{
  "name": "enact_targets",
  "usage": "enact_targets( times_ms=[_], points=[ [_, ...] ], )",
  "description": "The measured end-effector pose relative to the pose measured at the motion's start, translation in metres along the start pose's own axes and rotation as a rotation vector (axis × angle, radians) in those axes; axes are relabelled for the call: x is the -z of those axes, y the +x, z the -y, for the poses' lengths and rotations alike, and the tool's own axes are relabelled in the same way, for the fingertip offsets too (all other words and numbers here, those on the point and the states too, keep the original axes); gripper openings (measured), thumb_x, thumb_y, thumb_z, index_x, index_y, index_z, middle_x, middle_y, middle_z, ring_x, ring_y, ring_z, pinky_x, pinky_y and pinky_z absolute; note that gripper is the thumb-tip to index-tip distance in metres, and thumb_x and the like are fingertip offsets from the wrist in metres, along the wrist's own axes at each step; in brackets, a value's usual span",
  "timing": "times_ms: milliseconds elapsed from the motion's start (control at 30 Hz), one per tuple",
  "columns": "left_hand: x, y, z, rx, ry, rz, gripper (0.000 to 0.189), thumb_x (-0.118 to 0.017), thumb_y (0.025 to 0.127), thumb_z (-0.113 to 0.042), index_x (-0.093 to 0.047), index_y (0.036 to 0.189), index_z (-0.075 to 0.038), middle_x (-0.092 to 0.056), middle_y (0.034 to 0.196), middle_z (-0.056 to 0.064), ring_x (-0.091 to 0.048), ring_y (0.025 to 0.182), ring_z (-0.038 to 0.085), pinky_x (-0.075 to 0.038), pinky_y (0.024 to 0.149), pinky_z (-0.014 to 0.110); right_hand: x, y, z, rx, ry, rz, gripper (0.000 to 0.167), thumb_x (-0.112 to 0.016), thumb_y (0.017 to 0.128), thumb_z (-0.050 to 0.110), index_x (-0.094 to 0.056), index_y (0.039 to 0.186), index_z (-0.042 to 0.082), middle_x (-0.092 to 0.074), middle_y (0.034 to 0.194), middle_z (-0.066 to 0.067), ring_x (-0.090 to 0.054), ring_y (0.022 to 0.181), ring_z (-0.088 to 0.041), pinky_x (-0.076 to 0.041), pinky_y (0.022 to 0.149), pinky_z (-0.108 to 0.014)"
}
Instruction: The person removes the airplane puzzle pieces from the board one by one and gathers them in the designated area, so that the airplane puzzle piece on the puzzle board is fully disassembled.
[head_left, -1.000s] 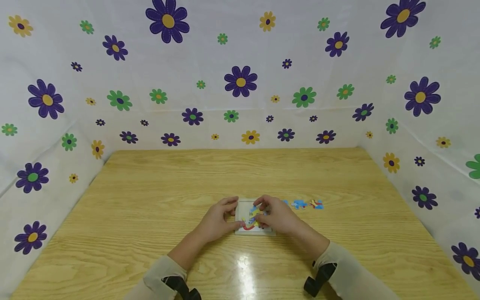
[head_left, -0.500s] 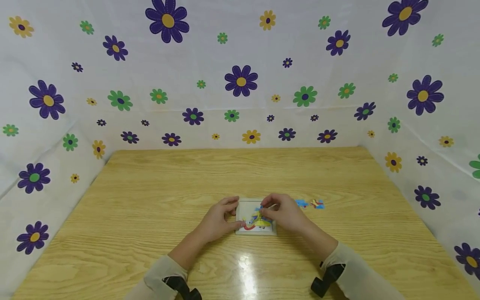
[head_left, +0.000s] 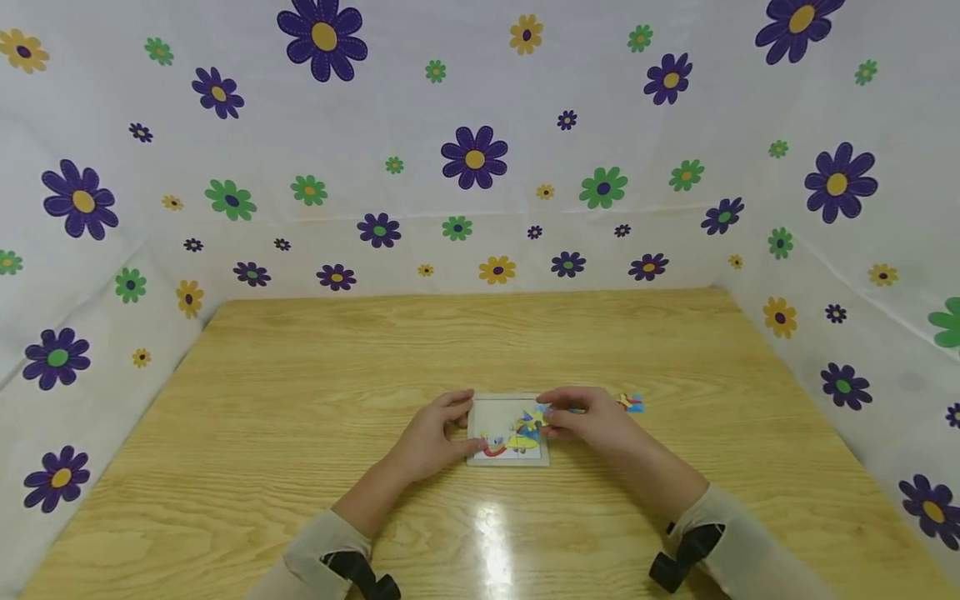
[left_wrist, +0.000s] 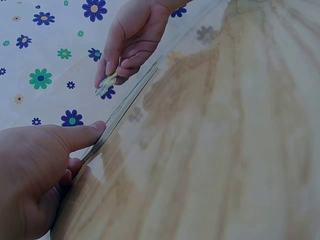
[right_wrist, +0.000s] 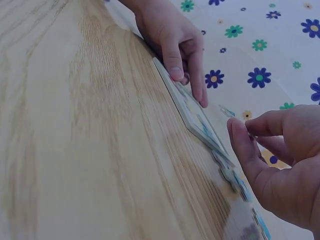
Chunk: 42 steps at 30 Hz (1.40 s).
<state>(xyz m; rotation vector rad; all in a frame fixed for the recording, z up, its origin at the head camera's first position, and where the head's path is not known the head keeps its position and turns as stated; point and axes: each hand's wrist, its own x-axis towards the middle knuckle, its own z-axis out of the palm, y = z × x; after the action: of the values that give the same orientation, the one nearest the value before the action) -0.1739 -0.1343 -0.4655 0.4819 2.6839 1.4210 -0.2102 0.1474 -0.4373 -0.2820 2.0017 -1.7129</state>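
Observation:
A small pale puzzle tray [head_left: 495, 412] lies on the table, with picture pieces [head_left: 522, 443] of yellow, blue and red along its lower part. My left hand [head_left: 433, 437] holds the tray's left side, thumb over the rim and fingers along the edge. Between thumb and fingertips, my right hand [head_left: 596, 417] pinches a yellow and blue jigsaw piece [left_wrist: 106, 86]. In the left wrist view this piece is held above the tray, apart from it; in the head view it appears over the tray's right edge. The right hand hides part of that edge.
Loose jigsaw pieces [head_left: 632, 403] lie in a row right of the tray, partly behind the right hand. The right wrist view shows a loose piece [right_wrist: 227, 170] close to the tray's corner. A flower-printed cloth [head_left: 405, 250] surrounds the wooden table [head_left: 337, 350] behind and at the sides.
My right hand has moved rightward from over the tray's middle to its right edge, carrying the jigsaw piece. More of the placed pieces show now. The left hand keeps its hold.

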Motion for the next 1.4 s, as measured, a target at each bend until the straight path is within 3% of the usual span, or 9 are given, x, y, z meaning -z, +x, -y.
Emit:
enact_targets(
  times_ms=[433, 600, 833, 1033, 1267, 1400],
  points=[
    [0.001, -0.001, 0.0, 0.008, -0.009, -0.002, 0.073, -0.082, 0.084, -0.024, -0.05, 0.143, 0.005, -0.048, 0.152, 0.009, -0.052, 0.091, 0.013, -0.043, 0.064, 0.019, 0.037, -0.031, -0.008, 0.005, -0.045, -0.06, 0.043, -0.067, 0.094, 0.004, -0.053, 0.13, -0.013, -0.059, 0.123, -0.021, -0.07, 0.095, -0.015, -0.058, 0.086, -0.029],
    [0.0, -0.001, 0.002, 0.011, -0.009, -0.001, 0.073, -0.083, 0.083, -0.026, -0.051, 0.142, 0.005, -0.048, 0.152, 0.008, -0.052, 0.089, 0.012, -0.043, 0.064, 0.019, 0.045, -0.039, -0.01, 0.0, -0.081, -0.115, 0.041, -0.067, 0.095, 0.007, -0.055, 0.127, -0.015, -0.066, 0.11, -0.015, -0.07, 0.092, -0.013, -0.058, 0.082, -0.027],
    [0.001, -0.002, 0.002, 0.011, -0.003, -0.003, 0.073, -0.083, 0.083, -0.026, -0.051, 0.142, 0.005, -0.048, 0.152, 0.009, -0.052, 0.09, 0.012, -0.043, 0.064, 0.019, 0.044, -0.039, -0.014, -0.034, -0.142, -0.239, 0.033, -0.068, 0.093, 0.004, -0.06, 0.12, -0.015, -0.071, 0.096, -0.009, -0.069, 0.083, -0.01, -0.059, 0.075, -0.025],
    [-0.001, -0.002, 0.002, 0.011, -0.003, -0.002, 0.073, -0.083, 0.083, -0.026, -0.052, 0.141, 0.005, -0.048, 0.152, 0.008, -0.052, 0.09, 0.012, -0.044, 0.065, 0.019, 0.038, -0.037, -0.015, -0.043, -0.331, -0.332, 0.03, -0.077, 0.087, 0.012, -0.069, 0.109, -0.007, -0.072, 0.09, -0.008, -0.065, 0.075, -0.009, -0.056, 0.067, -0.023],
    [-0.002, -0.003, 0.002, -0.005, 0.005, 0.0, 0.072, -0.083, 0.083, -0.026, -0.052, 0.141, 0.006, -0.048, 0.152, 0.009, -0.054, 0.095, 0.013, -0.044, 0.066, 0.019, 0.037, -0.038, -0.013, -0.057, -0.436, -0.344, 0.027, -0.077, 0.087, 0.014, -0.071, 0.106, -0.004, -0.073, 0.095, -0.01, -0.065, 0.079, -0.01, -0.054, 0.067, -0.022],
    [0.0, -0.002, 0.001, -0.013, 0.015, -0.007, 0.071, -0.083, 0.083, -0.025, -0.053, 0.14, 0.006, -0.049, 0.151, 0.009, -0.053, 0.093, 0.013, -0.044, 0.066, 0.019, 0.036, -0.036, -0.009, -0.03, -0.388, -0.32, 0.028, -0.075, 0.089, 0.013, -0.07, 0.109, -0.006, -0.073, 0.097, -0.012, -0.066, 0.081, -0.011, -0.055, 0.069, -0.022]
  ],
)
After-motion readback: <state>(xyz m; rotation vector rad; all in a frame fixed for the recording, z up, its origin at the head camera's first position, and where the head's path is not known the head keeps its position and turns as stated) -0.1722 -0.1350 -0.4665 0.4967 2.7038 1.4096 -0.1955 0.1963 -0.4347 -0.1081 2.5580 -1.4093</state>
